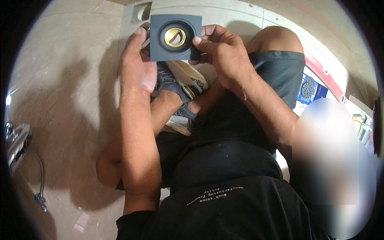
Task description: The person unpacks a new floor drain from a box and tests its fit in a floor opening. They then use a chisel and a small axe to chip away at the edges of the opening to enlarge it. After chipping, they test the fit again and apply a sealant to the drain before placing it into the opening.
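1. I see the right hand [224,50] closed on the dark square plate [172,57], thumb in front, other fingers partly behind its right edge.
2. The left hand [134,60] half-curls at the plate's left edge; with fingertips hidden, I can't tell its grip.
3. The plate sits far, slightly left; I judge it light, stiff, smooth, best pinched by opposite edges.
4. I'd avoid pressing the gold ring [168,37], which may scratch.

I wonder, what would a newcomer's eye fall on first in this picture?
Probably the dark grey square plate with its gold-coloured ring, near the top, its right edge gripped by the right hand and the left hand at its left. Next, perhaps, the blue package at the right, then the shiny metal fixture at the far left.
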Available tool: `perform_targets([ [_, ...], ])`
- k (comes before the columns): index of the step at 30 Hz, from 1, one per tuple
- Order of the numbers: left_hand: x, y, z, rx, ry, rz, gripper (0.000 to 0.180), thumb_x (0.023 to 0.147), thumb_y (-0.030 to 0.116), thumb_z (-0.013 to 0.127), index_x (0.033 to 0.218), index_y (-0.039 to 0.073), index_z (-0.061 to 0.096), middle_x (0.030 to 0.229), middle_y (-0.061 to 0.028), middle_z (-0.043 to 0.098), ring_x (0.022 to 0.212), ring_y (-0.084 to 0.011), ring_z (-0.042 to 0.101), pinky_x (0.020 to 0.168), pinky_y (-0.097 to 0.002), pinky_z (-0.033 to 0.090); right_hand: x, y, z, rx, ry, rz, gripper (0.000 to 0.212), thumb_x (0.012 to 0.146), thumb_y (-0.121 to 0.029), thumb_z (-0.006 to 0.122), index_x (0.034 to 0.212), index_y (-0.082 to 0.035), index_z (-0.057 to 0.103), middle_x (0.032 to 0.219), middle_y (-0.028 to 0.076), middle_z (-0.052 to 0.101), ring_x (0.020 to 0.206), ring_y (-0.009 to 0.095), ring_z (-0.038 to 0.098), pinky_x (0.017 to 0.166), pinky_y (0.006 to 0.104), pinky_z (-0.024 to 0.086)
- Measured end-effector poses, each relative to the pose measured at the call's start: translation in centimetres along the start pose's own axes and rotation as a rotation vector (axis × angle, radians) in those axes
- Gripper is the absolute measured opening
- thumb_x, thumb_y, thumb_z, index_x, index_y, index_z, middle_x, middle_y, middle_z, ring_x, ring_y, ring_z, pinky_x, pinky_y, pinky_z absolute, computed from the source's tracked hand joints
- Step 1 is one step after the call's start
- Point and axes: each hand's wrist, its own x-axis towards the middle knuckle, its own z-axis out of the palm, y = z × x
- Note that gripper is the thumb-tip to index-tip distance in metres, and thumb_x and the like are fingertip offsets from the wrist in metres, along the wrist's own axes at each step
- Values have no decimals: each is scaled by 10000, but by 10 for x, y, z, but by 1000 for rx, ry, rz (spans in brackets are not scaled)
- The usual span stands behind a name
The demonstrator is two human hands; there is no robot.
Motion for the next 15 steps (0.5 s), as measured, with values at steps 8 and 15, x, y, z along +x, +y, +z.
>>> perform_targets([
  [8,48,-23,-24,-214,-68,-315,497,1079,393,504,1394,12,554,1363,-159,644,1281,-288,602,1136,-504,432,47,20,4,-67,82,68,195,963,-77,701,1114,4,608,978,95,680,839,206,702,735,363,611],
  [15,89,-33,-40,-294,-63,-310,382,1030,282,633,1287,0,638,1264,-130,695,1199,-220,646,1112,-422,461,66,31,11,-46,195,134,142,960,-31,689,1060,-2,592,935,88,659,822,203,690,710,359,627],
])
